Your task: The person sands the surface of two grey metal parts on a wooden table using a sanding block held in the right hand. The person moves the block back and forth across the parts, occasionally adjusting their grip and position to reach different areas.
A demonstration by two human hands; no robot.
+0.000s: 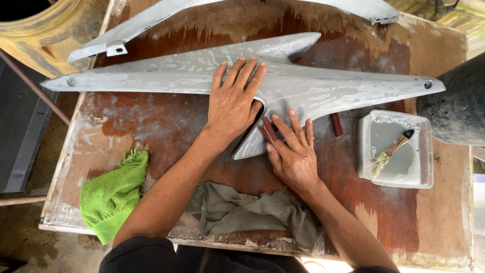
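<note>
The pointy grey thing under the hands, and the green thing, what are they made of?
The pointy grey panel looks like moulded plastic or fibreglass: dull grey, streaked wet, with bolt holes. The green cloth looks like soft looped towel fabric.

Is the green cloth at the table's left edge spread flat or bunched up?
Bunched up. The green cloth lies in a rumpled heap with folds, part of it hanging over the table edge, away from both hands.

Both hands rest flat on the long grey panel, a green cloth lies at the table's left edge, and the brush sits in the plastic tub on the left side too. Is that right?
Not quite. The head view shows the brush in the plastic tub on the right side of the table, not the left. The rest holds: the left hand and right hand rest flat on the grey panel, and the green cloth lies at the left edge.
</note>
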